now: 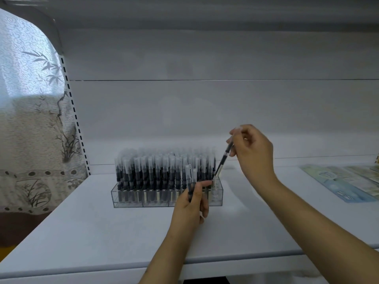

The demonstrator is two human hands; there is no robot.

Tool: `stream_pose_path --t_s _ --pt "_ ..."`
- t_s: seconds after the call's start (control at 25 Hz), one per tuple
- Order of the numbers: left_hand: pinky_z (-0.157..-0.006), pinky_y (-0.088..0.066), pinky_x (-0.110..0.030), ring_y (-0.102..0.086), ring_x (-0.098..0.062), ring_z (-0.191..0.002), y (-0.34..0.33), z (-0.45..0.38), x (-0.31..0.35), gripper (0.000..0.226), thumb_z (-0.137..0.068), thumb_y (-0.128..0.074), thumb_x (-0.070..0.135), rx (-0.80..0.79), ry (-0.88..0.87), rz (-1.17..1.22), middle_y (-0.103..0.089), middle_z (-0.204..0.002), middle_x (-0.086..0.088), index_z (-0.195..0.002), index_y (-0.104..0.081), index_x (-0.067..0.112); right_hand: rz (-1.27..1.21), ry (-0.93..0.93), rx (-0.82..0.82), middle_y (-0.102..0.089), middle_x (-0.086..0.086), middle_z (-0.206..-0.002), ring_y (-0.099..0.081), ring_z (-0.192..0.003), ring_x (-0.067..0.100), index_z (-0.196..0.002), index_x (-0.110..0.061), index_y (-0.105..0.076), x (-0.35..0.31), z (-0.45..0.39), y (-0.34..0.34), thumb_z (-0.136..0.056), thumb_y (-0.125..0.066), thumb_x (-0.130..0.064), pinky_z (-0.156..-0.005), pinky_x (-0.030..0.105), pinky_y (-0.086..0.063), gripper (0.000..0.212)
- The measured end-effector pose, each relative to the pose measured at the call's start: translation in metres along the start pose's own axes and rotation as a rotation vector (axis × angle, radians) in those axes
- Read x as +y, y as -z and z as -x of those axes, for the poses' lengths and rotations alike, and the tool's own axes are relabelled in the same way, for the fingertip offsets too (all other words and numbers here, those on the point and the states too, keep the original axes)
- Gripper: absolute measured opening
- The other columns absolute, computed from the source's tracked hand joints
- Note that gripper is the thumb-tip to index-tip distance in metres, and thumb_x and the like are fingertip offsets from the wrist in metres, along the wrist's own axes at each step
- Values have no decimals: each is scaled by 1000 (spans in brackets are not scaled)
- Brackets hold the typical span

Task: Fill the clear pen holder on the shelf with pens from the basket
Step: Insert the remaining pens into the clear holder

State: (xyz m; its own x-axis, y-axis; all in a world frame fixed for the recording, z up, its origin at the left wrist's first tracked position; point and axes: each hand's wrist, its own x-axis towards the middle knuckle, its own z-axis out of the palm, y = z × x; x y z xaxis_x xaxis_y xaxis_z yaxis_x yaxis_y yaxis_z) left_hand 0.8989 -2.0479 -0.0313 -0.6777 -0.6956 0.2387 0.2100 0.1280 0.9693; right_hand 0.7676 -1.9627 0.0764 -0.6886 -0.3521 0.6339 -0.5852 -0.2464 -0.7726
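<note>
To my left hung a translucent curtain point(30, 111) printed with dark bamboo and orchid sprays. Beside it stood a white upright point(75, 119) punched with a column of dark slots. At far right, flat printed sheets point(346, 183) in pale blue and green lay overlapping. A white back panel point(205, 58) rose behind.

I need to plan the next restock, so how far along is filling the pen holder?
Nearly done: the clear plastic pen holder is packed with capped black pens except its right end. The right hand is lowering one black pen there; the left hand holds a few spare pens. Only those last slots remain.
</note>
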Motion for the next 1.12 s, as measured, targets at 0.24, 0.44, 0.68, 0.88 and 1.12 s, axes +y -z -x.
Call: stream_pose_path --t_s 0.24,0.44,0.68,0.88,1.12 --pt "-41 -16 -20 -20 -9 -45 -2 2 4 46 -100 -41 48 20 99 120 -27 -56 3 -106 -69 12 203 32 -151 -71 4 -79 -67 -60 8 -97 -11 -63 35 -4 -5 -102 -52 -20 -68 30 -60 15" --pt "-42 -15 -20 -20 -11 -46 0 -3 0 39 -106 -39 34 29 152 138 -29 -56 2 -104 -68 8 303 30 -298 -69 4 -79 -68 -62 7 -94 -7 -63 50 -9 -11 -102 -52 -18 -58 12 -51 17" --pt "-42 -16 -20 -22 -9 -46 -1 -2 -1 36 -106 -41 31 19 180 140 -30 -57 3 -108 -69 9 529 37 -477 -67 -1 -75 -69 -64 9 -87 -10 -63 61 -6 -18 -102 -49 -25 -65 32 -56 25" --pt "-42 -19 -21 -26 -8 -46 -2 0 3 36 -104 -42 38 -19 146 144 -34 -58 4 -113 -69 15 524 126 -101 -53 -10 -78 -52 -69 6 -96 -24 -58 48 14 -9 -98 -55 -39 -61 20 -42 16" --pt "-45 -18 -26 -29 -11 -48 -2 8 11 39 -104 -41 41 -101 112 162 -38 -58 2 -80 -50 10 334 71 -558 -67 -10 -89 -55 -70 3 -95 -26 -73 25 36 -19 -89 -70 -38 -66 12 -44 14"
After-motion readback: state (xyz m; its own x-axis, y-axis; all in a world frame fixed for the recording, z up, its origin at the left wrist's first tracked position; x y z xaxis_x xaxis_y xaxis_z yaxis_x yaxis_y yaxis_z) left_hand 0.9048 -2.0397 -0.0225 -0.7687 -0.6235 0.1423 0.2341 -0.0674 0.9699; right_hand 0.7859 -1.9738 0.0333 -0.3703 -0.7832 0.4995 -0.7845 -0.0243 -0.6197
